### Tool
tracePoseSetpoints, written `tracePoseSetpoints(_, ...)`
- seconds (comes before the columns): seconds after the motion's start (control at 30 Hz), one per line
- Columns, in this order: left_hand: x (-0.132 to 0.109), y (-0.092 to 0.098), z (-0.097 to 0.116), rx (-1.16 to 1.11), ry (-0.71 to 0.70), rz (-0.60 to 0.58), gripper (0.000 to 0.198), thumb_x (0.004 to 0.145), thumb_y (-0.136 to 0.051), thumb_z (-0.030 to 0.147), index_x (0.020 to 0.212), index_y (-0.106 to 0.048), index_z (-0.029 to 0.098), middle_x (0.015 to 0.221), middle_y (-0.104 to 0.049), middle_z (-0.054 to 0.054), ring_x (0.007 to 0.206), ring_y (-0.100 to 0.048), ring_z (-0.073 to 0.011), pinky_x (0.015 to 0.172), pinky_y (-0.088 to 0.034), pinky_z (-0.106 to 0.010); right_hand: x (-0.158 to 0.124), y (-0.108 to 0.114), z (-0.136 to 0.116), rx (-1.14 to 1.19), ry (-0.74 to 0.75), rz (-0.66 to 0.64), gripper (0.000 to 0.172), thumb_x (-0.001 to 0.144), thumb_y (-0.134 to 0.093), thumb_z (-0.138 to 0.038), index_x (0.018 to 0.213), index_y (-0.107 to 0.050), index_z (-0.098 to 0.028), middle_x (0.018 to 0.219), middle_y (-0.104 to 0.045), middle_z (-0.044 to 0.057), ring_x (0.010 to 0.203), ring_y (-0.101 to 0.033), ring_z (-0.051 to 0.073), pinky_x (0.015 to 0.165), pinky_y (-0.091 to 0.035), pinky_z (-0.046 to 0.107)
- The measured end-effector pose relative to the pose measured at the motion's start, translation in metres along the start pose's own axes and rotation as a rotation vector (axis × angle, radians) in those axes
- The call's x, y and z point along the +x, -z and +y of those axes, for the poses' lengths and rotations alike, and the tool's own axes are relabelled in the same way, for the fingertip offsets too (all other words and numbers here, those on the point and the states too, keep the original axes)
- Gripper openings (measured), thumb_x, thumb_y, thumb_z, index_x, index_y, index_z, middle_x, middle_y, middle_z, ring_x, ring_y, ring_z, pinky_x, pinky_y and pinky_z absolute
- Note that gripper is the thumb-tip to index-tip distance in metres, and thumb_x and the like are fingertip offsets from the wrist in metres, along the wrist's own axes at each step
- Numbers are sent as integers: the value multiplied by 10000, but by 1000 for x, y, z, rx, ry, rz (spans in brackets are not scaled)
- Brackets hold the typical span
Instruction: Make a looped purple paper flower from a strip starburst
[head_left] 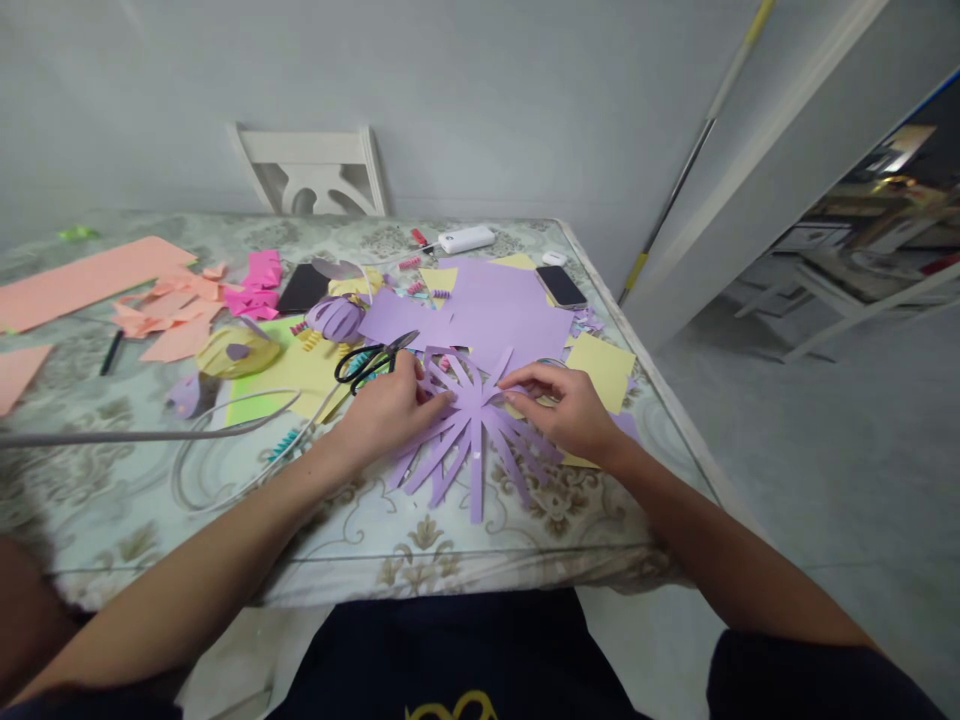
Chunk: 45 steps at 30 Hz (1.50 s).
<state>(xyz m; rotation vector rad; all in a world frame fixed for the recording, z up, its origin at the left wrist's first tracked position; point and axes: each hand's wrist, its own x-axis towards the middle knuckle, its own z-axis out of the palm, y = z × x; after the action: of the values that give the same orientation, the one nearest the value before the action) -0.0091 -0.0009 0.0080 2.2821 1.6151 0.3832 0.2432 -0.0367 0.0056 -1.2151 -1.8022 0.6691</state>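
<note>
A starburst of purple paper strips [475,440] lies on the table in front of me, its strips joined at the middle and fanning outward. My left hand [391,408] is closed at its left side, the thumb pressed on the strips and the other fingers partly hidden. From the right, my right hand [561,405] pinches a purple strip near the centre between thumb and fingertips. Black-handled scissors [373,362] lie just beyond my left hand, blades pointing right. Behind the starburst is a large purple sheet [510,310].
A phone [561,287] and yellow paper [602,368] lie to the right. Yellow and purple paper-strip balls [238,352], orange paper [97,280], pink paper [253,287] and a looped white cable [225,500] occupy the left. A white power bank [466,239] is at the back.
</note>
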Motion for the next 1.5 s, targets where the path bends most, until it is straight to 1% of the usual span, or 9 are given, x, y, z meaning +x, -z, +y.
tracePoseSetpoints(0.17,0,-2,1,-467,-5,-3,426,859,-683,507,967,-362,247,867,-710,-46,770,-717,-246,657,-499,-337,-3,3,-8,68,25,-21,152,860,-743,-284,970,-822,-216,974,-819,73,869,-748,216,746,-552,321)
tracePoseSetpoints(0.3,2,-4,5,-910,-49,-18,462,809,-755,381,975,-347,243,1013,-707,-37,874,-719,-185,793,-552,-338,-5,3,-12,125,66,-70,177,877,-738,-270,1026,-820,-222,1028,-823,70,966,-764,227,858,-578,337)
tracePoseSetpoints(0.5,2,-4,10,-1189,-27,-42,536,734,-817,237,966,-334,240,1104,-666,-11,842,-710,-134,792,-572,-328,-4,4,-11,129,50,-71,195,903,-711,-273,1063,-809,-220,1058,-817,73,971,-763,228,909,-571,361)
tracePoseSetpoints(0.7,7,-2,6,-1210,-19,40,542,726,-804,192,985,-330,240,1016,-705,6,812,-724,-135,787,-557,-319,-2,2,-2,31,99,-183,159,907,-705,-250,1024,-806,-213,1011,-785,74,953,-730,210,897,-547,363)
tracePoseSetpoints(0.87,8,-4,4,-1186,-40,67,544,735,-817,229,974,-328,242,957,-728,2,813,-731,-163,799,-555,-349,-3,0,0,88,121,-148,178,899,-707,-248,1053,-792,-222,1112,-738,88,1000,-711,201,850,-580,328)
tracePoseSetpoints(1.0,9,-9,1,-1127,-113,94,529,765,-805,252,989,-327,247,972,-728,-7,853,-729,-167,808,-543,-340,-2,0,-1,200,34,-144,167,877,-728,-242,1031,-781,-205,1107,-740,85,838,-723,157,796,-604,305)
tracePoseSetpoints(1.17,8,-13,-3,-949,-220,134,456,826,-756,255,1003,-336,248,986,-706,-20,903,-705,-166,844,-548,-358,0,5,-5,374,-161,-212,215,814,-811,-299,994,-771,-189,912,-756,59,737,-723,164,640,-614,274)
tracePoseSetpoints(1.37,6,-8,-5,-623,-322,306,379,884,-700,271,1009,-343,247,966,-707,-20,924,-704,-177,868,-536,-370,2,11,5,768,-223,-439,369,749,-861,-234,1093,-735,-194,1103,-772,82,1083,-743,227,1006,-594,403)
tracePoseSetpoints(1.5,2,-1,-3,-492,-359,394,229,932,-656,311,994,-455,221,954,-685,-26,910,-673,-174,848,-508,-340,1,6,8,846,-267,-421,327,777,-831,-204,1060,-668,-207,1137,-769,79,1128,-732,224,1082,-549,446)
